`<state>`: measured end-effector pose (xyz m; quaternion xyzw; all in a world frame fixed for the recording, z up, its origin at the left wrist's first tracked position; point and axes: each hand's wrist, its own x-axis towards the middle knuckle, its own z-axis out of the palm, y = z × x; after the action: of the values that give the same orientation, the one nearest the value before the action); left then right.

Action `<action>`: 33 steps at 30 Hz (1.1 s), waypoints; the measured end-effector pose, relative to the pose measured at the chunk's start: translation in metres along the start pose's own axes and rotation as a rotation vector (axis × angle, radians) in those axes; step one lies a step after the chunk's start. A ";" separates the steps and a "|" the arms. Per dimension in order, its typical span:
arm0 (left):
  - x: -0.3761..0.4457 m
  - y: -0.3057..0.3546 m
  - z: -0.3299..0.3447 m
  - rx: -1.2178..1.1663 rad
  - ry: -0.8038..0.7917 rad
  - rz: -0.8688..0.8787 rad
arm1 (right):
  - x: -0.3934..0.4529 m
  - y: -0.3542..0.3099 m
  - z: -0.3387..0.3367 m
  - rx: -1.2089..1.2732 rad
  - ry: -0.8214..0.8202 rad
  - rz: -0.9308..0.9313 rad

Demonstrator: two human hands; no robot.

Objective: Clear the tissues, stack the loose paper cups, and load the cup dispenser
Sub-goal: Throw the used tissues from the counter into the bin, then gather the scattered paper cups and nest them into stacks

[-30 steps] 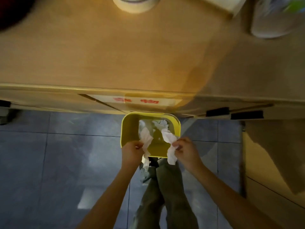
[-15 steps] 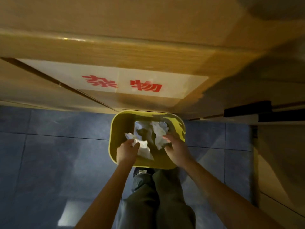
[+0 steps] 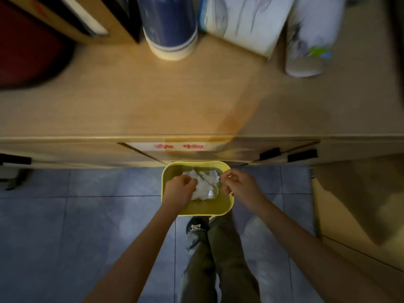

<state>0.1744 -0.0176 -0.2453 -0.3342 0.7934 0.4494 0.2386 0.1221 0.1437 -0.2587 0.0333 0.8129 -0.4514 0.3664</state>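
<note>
A yellow bin (image 3: 197, 209) stands on the floor against the cabinet front, with crumpled white tissues (image 3: 204, 185) lying inside it. My left hand (image 3: 179, 190) hovers over the bin's left side with its fingers curled, the fingertips at the edge of the tissues; whether it grips them is unclear. Over the bin's right rim is my right hand (image 3: 239, 186), thumb and fingers loosely apart and nothing between them. No loose paper cups are in view.
On the wooden counter (image 3: 153, 101) stand a dark blue cylinder with a cream base (image 3: 168, 29), a white pack (image 3: 244, 22), a plastic-wrapped bundle (image 3: 306, 47) and a dark red object (image 3: 28, 51). A brown box (image 3: 360, 204) stands right of the bin. My legs (image 3: 209, 259) are below the bin.
The tissues that both hands held have dropped into the bin. My right hand has let go and drawn back to the rim. The view has risen to show the countertop.
</note>
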 end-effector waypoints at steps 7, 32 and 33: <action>-0.055 0.100 -0.064 0.203 0.144 0.331 | -0.045 -0.093 -0.046 -0.068 0.071 -0.170; -0.001 0.291 -0.087 0.963 0.375 0.709 | 0.009 -0.214 -0.244 0.062 0.360 -0.052; 0.003 0.292 -0.086 0.963 0.369 0.685 | 0.015 -0.216 -0.243 0.101 0.337 -0.023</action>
<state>-0.0519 0.0153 -0.0444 0.0128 0.9975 0.0266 0.0637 -0.1095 0.1962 -0.0362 0.1176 0.8395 -0.4838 0.2176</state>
